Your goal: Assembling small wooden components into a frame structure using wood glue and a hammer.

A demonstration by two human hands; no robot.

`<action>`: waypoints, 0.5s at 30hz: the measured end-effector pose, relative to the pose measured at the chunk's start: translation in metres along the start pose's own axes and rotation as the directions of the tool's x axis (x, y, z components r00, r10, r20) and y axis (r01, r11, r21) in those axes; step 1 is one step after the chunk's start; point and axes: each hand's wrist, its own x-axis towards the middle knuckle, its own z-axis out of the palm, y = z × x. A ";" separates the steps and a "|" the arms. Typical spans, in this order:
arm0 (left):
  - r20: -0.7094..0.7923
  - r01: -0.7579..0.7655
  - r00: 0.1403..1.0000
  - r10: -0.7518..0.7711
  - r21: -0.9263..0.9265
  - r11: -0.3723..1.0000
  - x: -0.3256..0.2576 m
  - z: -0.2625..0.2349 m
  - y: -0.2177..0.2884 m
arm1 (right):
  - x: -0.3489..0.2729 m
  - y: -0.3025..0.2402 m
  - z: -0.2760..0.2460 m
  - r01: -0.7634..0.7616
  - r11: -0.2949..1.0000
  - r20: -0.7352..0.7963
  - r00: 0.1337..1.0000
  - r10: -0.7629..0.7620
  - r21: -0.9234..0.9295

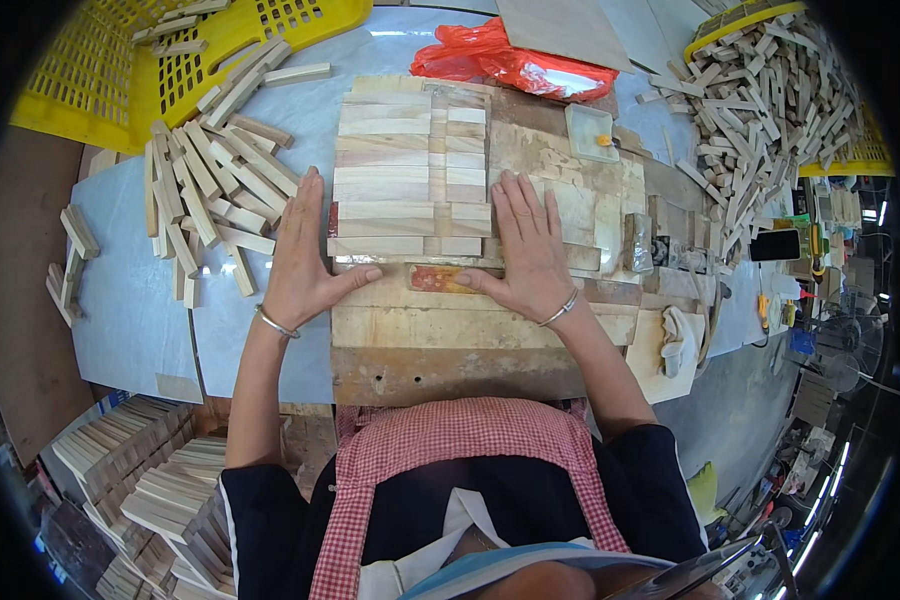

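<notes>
We see the row of wooden strips (385,180) on the bench (130,330), between the left hand (303,247) and right hand (532,255); their fingers stretch straight, thumbs spread apart. Loose sticks (201,165) crowd the left, a red bag (460,55) lies beyond. The yellow basket (90,85) is cut off; whether either palm touches the strips, we cannot tell.

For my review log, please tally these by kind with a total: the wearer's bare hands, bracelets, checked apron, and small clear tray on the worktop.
Hands: 2 (left hand, right hand)
Bracelets: 2 (left bracelet, right bracelet)
Checked apron: 1
Clear tray: 1
Total: 6
</notes>
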 end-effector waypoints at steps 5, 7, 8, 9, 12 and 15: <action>-0.019 -0.004 1.000 0.006 0.126 0.992 0.005 0.015 0.003 | 0.004 -0.012 0.011 -0.012 0.997 -0.009 1.000 0.011 -0.073; -0.048 0.021 0.999 -0.020 0.021 1.000 0.006 0.018 0.005 | 0.005 -0.015 0.014 -0.028 0.996 -0.027 0.999 0.026 -0.079; -0.049 0.019 0.999 -0.018 0.021 1.000 0.005 0.018 0.005 | 0.005 -0.015 0.015 -0.029 0.996 -0.028 0.999 0.026 -0.080; -0.038 0.024 0.999 -0.023 0.025 0.999 0.005 0.017 0.004 | 0.004 -0.016 0.015 -0.030 0.997 -0.027 0.999 0.028 -0.078; -0.025 0.030 0.999 -0.030 0.023 0.999 0.006 0.012 0.004 | 0.006 -0.015 0.013 -0.027 0.998 -0.030 0.999 0.025 -0.062; -0.016 0.027 1.000 -0.027 0.015 1.000 0.009 0.011 0.004 | 0.009 -0.015 0.011 -0.029 0.998 -0.029 0.999 0.028 -0.058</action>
